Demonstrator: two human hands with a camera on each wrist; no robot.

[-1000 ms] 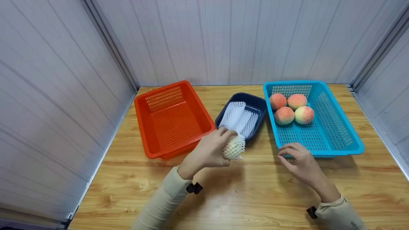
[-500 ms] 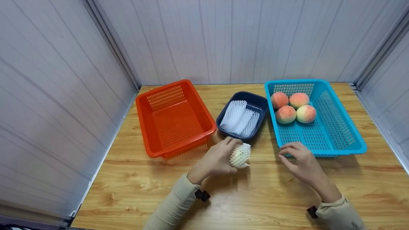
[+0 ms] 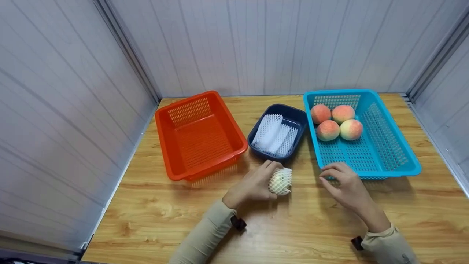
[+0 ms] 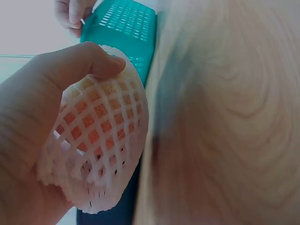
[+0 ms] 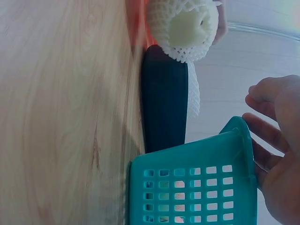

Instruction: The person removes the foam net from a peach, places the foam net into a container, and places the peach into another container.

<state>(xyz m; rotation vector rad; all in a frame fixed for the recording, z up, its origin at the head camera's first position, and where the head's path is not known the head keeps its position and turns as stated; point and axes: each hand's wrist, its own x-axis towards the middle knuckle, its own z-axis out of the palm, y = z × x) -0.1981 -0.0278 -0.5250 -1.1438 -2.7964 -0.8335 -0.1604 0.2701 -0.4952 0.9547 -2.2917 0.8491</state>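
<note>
In the head view my left hand [image 3: 253, 185] grips a peach [image 3: 280, 182] wrapped in a white foam net, just above the table in front of the navy tray [image 3: 253, 141]. The left wrist view has the thumb pressed along the top of the netted peach [image 4: 103, 119], red and yellow showing through the mesh. Fingers loosely bent and holding nothing, my right hand [image 3: 344, 187] hovers by the near left corner of the blue basket [image 3: 398, 135]. In the right wrist view its fingers are close to the rim; whether they touch it I cannot tell.
Several bare peaches [image 3: 335, 123] are grouped at the back left of the blue basket. White foam nets [image 3: 273, 134] lie inside the navy tray. An orange basket [image 3: 203, 139] stands at the left. Panel walls [image 3: 234, 47] enclose the wooden table [image 3: 146, 216].
My left hand has moved right and toward me with the netted peach, away from the navy tray and orange basket. The right hand has stayed almost still.
</note>
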